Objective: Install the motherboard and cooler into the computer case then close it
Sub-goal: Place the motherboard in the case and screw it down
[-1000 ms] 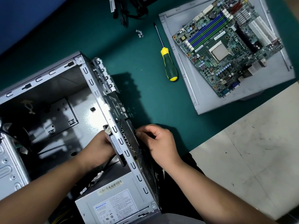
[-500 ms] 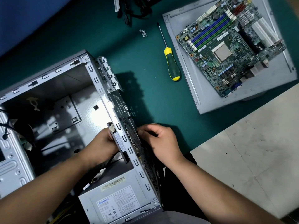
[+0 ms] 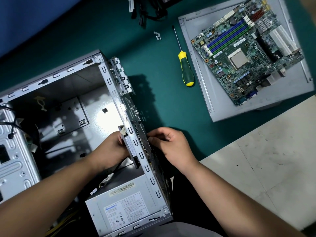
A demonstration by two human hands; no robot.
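The open grey computer case (image 3: 51, 77) lies on its side at the left. Inside it, my left hand (image 3: 111, 147) grips a black case fan (image 3: 130, 147) against the rear panel's mesh. Outside that panel my right hand (image 3: 171, 144) has its fingers curled, pinching something small at the mesh; what it pinches is hidden. The green motherboard (image 3: 246, 52) rests on the grey side panel (image 3: 282, 106) at the upper right, away from both hands.
A yellow and green screwdriver (image 3: 186, 71) lies on the green mat (image 3: 153, 65) between case and panel. Several small screws (image 3: 157, 35) sit above it, black cables (image 3: 147, 12) at the top edge. The power supply (image 3: 126, 207) fills the case's near corner. Pale floor (image 3: 265, 159) is at the right.
The view has shifted slightly, so the case and bench appear lower and to the right. Both hands stay at the rear panel with the same hold on the fan and mesh.
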